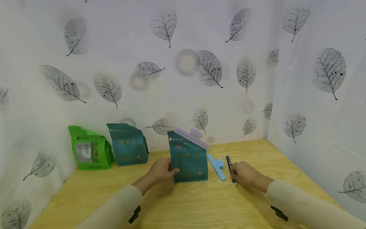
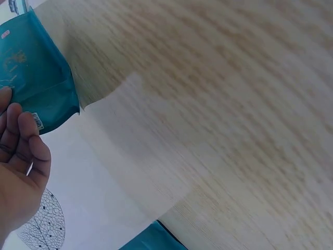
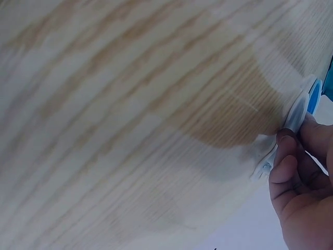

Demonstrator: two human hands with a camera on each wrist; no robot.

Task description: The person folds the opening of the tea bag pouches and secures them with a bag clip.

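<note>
A teal bag [image 1: 188,162] stands upright on the table, a purple bag clip [image 1: 192,138] slanting across its top. My left hand [image 1: 162,170] grips the bag's left side, thumb in front and fingers behind; in the left wrist view the hand [image 2: 21,151] is at the bag's lower part [image 2: 39,73]. On the right, my right hand [image 1: 246,173] pinches a black and white bag clip [image 1: 229,160] between thumb and fingers. From the right wrist, this clip [image 3: 296,112] shows a pale side at the fingertips. A light blue bag clip [image 1: 216,167] lies between bag and right hand.
Another teal bag [image 1: 128,144] and a bright green bag [image 1: 91,149] stand at the back left of the wooden table [image 1: 200,206]. Leaf-patterned sheeting [image 1: 183,95] closes off the back and sides.
</note>
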